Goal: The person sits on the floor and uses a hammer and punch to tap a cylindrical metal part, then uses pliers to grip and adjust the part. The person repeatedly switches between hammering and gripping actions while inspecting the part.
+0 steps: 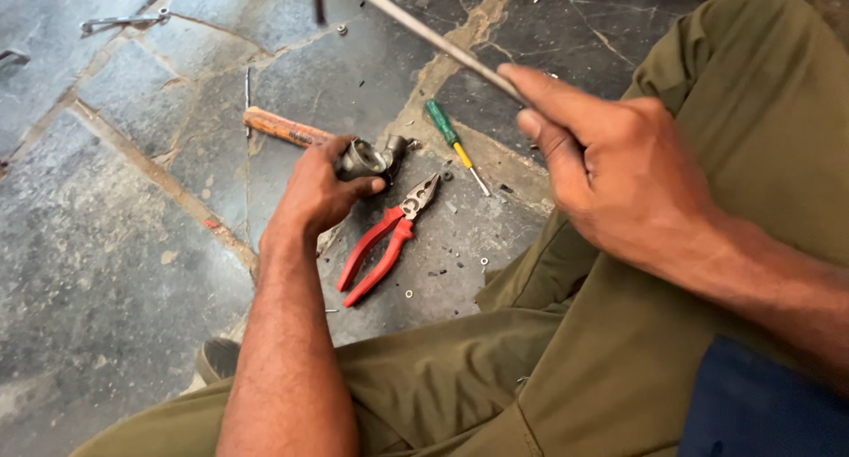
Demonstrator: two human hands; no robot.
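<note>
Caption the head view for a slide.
Left hand grips a grey metal fitting on the stone floor; right hand holds a thin rod.

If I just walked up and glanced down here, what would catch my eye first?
Probably the red-handled pliers lying on the stone floor in the middle, just right of the left hand, which grips a grey metal fitting. On the right, the right hand holds a long thin metal rod slanting to the top edge. A green-handled screwdriver lies between them.
</note>
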